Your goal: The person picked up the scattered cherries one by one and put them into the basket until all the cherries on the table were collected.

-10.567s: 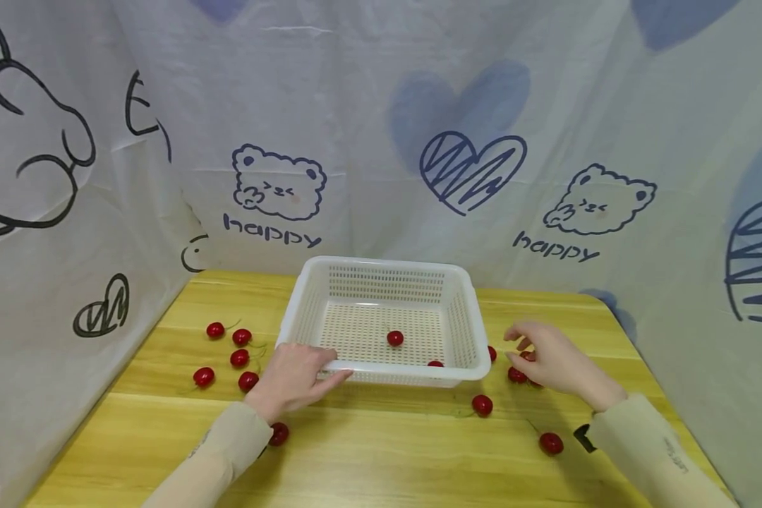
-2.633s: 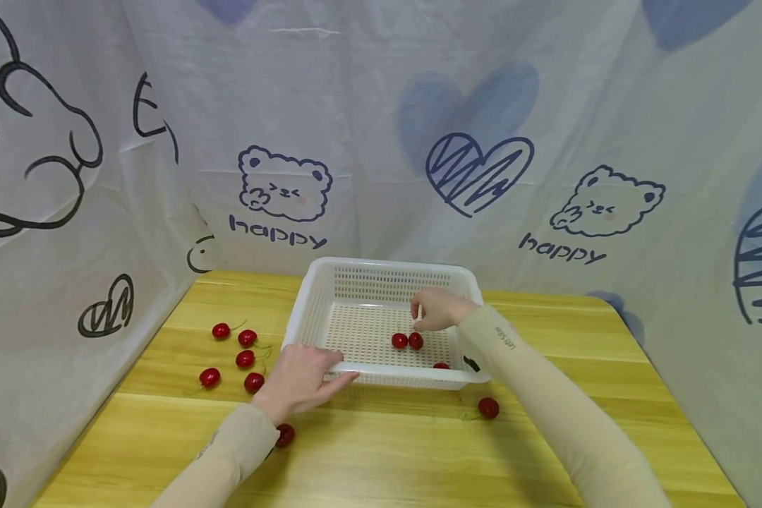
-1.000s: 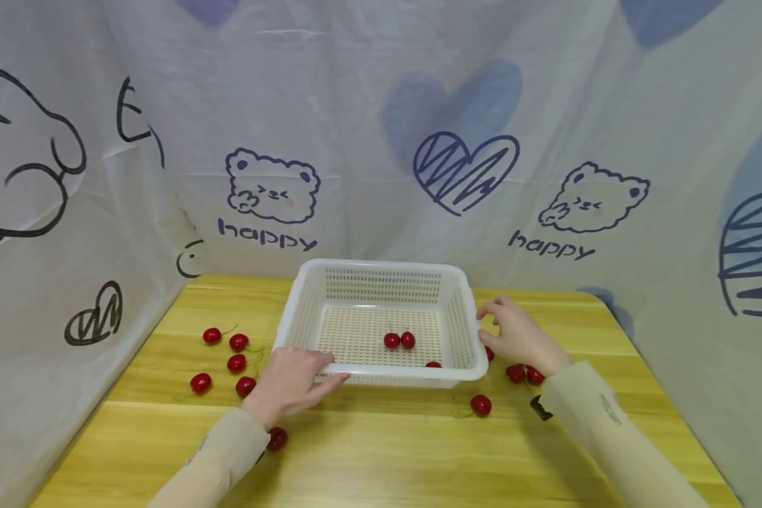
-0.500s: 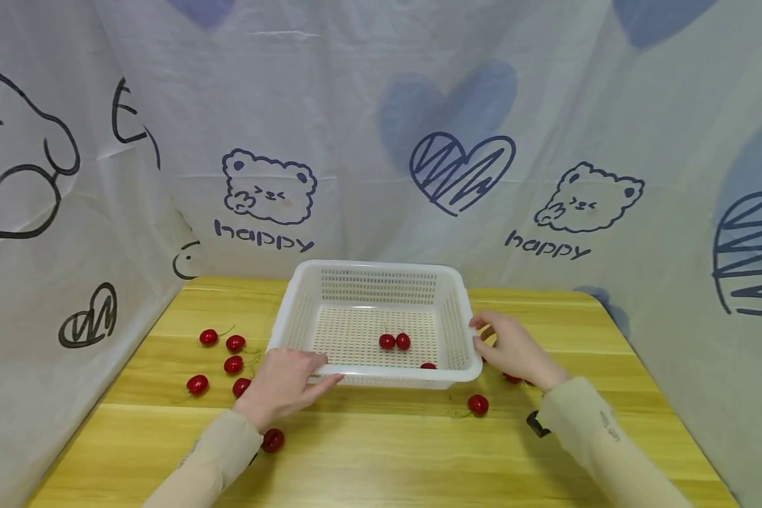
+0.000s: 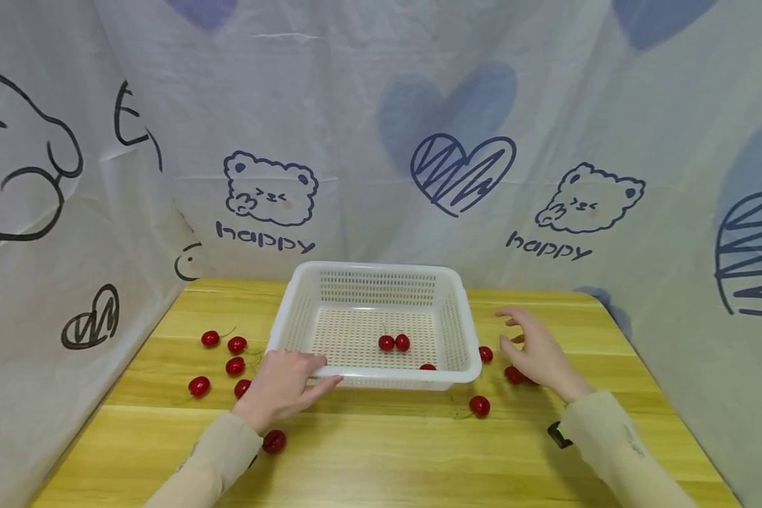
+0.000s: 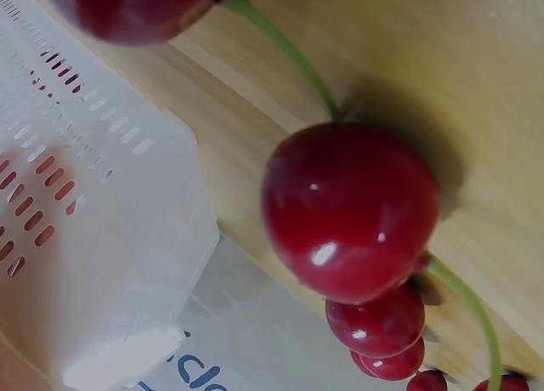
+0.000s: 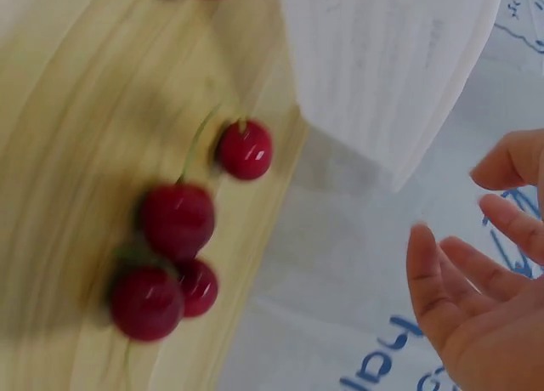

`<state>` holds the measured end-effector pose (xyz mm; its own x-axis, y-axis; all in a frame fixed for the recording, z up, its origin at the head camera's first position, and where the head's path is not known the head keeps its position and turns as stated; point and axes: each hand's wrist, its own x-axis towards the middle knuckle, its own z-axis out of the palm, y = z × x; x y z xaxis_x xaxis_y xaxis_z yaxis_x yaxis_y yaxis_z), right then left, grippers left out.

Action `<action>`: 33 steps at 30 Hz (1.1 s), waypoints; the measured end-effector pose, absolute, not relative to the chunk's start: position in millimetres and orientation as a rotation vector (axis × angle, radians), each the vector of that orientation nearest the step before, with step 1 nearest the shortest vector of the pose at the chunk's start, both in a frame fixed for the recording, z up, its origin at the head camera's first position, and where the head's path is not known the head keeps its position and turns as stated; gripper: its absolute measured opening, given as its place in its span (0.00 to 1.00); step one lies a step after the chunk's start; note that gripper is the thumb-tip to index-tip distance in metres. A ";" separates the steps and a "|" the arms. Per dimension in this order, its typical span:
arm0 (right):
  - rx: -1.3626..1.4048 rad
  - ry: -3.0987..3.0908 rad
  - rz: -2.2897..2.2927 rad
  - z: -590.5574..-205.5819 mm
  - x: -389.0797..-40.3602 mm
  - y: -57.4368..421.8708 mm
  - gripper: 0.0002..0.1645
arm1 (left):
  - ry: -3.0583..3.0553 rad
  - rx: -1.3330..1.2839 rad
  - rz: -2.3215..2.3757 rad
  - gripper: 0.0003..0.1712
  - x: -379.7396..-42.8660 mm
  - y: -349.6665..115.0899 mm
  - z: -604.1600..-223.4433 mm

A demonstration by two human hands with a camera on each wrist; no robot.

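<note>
A white perforated plastic basket (image 5: 381, 376) stands at the middle of the wooden table. My left hand (image 5: 281, 388) grips its front left corner, fingers over the rim and thumb outside. Inside lie two red cherries (image 5: 386, 343) side by side, and another cherry (image 5: 427, 367) is partly hidden by the front rim. My right hand (image 5: 536, 351) hovers right of the basket, fingers loosely bent, holding nothing; the right wrist view also shows the hand (image 7: 484, 297) without an object. Below it are several stemmed cherries (image 7: 177, 221), some covered by the hand in the head view.
Several cherries (image 5: 235, 365) are scattered left of the basket, one close to the left sleeve (image 5: 225, 451). A single cherry (image 5: 479, 406) lies before the basket's front right corner. A white printed cloth (image 5: 368, 141) hangs behind the table (image 5: 381, 451).
A second cherry has joined the one mid-basket, and the cherry at the front right has left the table. My right hand has drawn away rightward from the basket's rim; the left stays put.
</note>
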<state>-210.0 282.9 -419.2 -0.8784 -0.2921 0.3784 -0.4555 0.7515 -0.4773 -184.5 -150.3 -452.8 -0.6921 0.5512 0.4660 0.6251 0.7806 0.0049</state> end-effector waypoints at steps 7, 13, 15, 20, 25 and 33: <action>0.570 -2.645 0.775 -425.5 -202.1 309.3 0.24 | -2.534 -0.875 -0.222 0.21 -183.2 -150.3 -452.9; 0.564 -2.717 0.738 -437.7 -193.4 328.3 0.21 | -2.534 -0.871 -0.224 0.21 -183.3 -150.4 -454.1; 0.555 -2.746 0.711 -441.6 -190.7 333.2 0.20 | -2.531 -0.871 -0.223 0.21 -183.6 -150.3 -454.2; 0.521 -2.864 0.674 -448.7 -184.8 342.7 0.20 | -2.530 -0.874 -0.213 0.21 -183.7 -150.0 -452.9; 0.535 -2.961 0.673 -457.3 -183.3 347.6 0.20 | -2.534 -0.874 -0.213 0.21 -184.0 -150.0 -452.1; 0.607 -3.012 0.610 -469.1 -187.3 351.1 0.24 | -2.525 -0.873 -0.223 0.22 -184.9 -150.4 -454.1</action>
